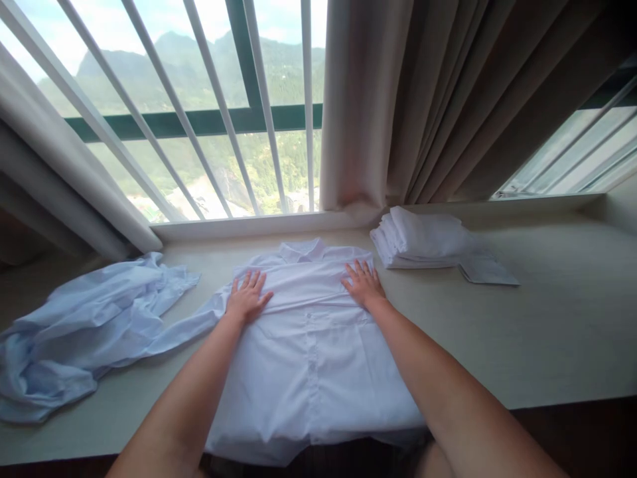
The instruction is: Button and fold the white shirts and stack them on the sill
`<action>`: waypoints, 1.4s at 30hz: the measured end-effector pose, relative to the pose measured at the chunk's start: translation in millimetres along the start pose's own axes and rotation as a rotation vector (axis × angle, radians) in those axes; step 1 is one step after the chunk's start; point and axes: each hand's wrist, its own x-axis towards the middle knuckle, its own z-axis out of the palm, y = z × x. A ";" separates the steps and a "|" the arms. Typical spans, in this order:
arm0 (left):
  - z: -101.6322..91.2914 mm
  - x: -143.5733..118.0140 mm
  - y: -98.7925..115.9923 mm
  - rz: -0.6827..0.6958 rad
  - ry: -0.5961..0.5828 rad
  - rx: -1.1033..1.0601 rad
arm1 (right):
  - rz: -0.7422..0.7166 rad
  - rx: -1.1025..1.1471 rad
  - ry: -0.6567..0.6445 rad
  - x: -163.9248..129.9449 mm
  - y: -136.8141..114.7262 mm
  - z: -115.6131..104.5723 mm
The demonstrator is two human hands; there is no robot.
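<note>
A white button-up shirt (343,372) lies front side up, its collar towards the window and its hem hanging over the near edge. One sleeve stretches out to the left; a band of cloth, apparently the other sleeve, lies across the chest. My left hand (247,296) rests flat with fingers spread on the left end of that band. On its right end my right hand (365,284) is pressed down, fingers spread too. Neither hand grips anything.
A crumpled white shirt (99,325) lies at the left, close to the outstretched sleeve. Folded white garments (423,239) are stacked at the back right, beside a flat folded piece (488,268). Behind the pale ledge (562,318) are a barred window and curtains (368,99).
</note>
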 end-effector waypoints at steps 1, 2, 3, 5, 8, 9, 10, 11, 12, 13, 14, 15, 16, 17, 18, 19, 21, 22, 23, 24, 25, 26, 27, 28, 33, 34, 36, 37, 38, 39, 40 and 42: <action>0.7 10.1 -2.9 -0.001 0.002 -0.003 | 0.000 -0.003 0.000 10.1 0.3 0.5; 1.5 19.6 -5.5 -0.003 0.005 -0.006 | 0.000 -0.006 0.001 19.8 0.7 1.1; 2.4 28.2 -8.1 -0.005 0.009 -0.009 | 0.003 -0.006 0.003 28.9 1.2 1.7; 4.4 42.5 -12.5 -0.007 0.017 -0.015 | 0.008 -0.002 0.009 45.0 2.5 3.2; 6.3 55.3 -16.4 -0.005 0.027 -0.019 | 0.009 -0.002 0.012 61.1 4.4 4.7; 6.0 57.6 -16.6 -0.008 0.028 -0.020 | 0.007 -0.004 0.011 63.7 4.4 4.6; 5.0 58.8 -16.4 -0.014 0.025 -0.021 | 0.007 -0.008 0.013 64.8 4.0 3.8; 3.2 58.9 -15.6 -0.021 0.019 -0.022 | 0.008 -0.014 0.023 64.2 2.9 2.5; 0.6 57.6 -14.4 -0.028 0.017 -0.024 | 0.006 -0.021 0.041 61.6 1.1 0.5; -2.7 54.5 -13.0 -0.040 0.022 -0.027 | 0.002 -0.029 0.065 56.8 -1.4 -2.1; -6.6 49.0 -11.4 -0.061 0.041 -0.036 | -0.004 -0.037 0.095 49.3 -4.5 -5.2; -10.8 40.5 -9.7 -0.094 0.078 -0.049 | -0.014 -0.042 0.125 38.9 -8.0 -8.4; -15.2 28.3 -7.9 -0.137 0.129 -0.068 | -0.031 -0.043 0.147 25.4 -11.5 -11.4; -19.2 12.0 -6.1 -0.188 0.186 -0.096 | -0.047 -0.039 0.163 8.7 -14.5 -14.1; -22.5 -8.5 -4.1 -0.233 0.242 -0.129 | -0.068 -0.031 0.165 -11.1 -16.8 -15.9; -24.7 -32.7 -2.1 -0.256 0.276 -0.164 | -0.107 -0.024 0.160 -33.4 -18.0 -16.8; -25.6 -89.0 2.1 -0.230 0.289 -0.235 | -0.177 0.002 0.143 -82.7 -16.3 -15.2; -24.3 -118.9 4.4 -0.218 0.287 -0.266 | -0.199 0.022 0.136 -108.0 -13.4 -13.2; -22.5 -148.2 6.7 -0.203 0.263 -0.302 | -0.212 0.047 0.131 -132.7 -9.4 -10.9; -20.5 -176.0 9.1 -0.196 0.236 -0.346 | -0.217 0.073 0.127 -156.3 -4.5 -8.7; -18.7 -201.7 11.5 -0.222 0.232 -0.402 | -0.204 0.093 0.126 -178.3 0.9 -7.1; -17.4 -225.1 14.1 -0.254 0.268 -0.461 | -0.177 0.103 0.132 -198.6 6.6 -6.4; -16.3 -246.1 16.6 -0.293 0.317 -0.516 | -0.124 0.108 0.148 -217.2 12.3 -6.7; -15.2 -265.0 19.2 -0.356 0.371 -0.571 | -0.059 0.109 0.169 -234.0 17.9 -8.0; 3.1 -336.9 33.4 -0.734 0.332 -0.795 | 0.289 0.133 0.206 -298.1 43.9 -18.0; 9.3 -347.1 37.0 -0.766 0.267 -0.808 | 0.336 0.163 0.162 -308.1 48.7 -19.2; 21.3 -362.4 45.2 -0.813 0.143 -0.797 | 0.402 0.240 0.041 -326.0 58.0 -20.8; 26.2 -367.4 49.4 -0.832 0.099 -0.785 | 0.424 0.274 -0.013 -333.7 62.7 -21.2; 29.8 -370.7 53.3 -0.853 0.073 -0.773 | 0.442 0.298 -0.052 -340.5 67.3 -21.2; 32.2 -372.5 56.5 -0.870 0.066 -0.765 | 0.461 0.312 -0.073 -346.2 71.8 -21.0; 33.3 -372.9 58.9 -0.873 0.082 -0.766 | 0.476 0.319 -0.079 -350.8 76.1 -20.3; 32.5 -370.6 60.2 -0.836 0.163 -0.798 | 0.493 0.339 -0.083 -356.2 83.4 -17.2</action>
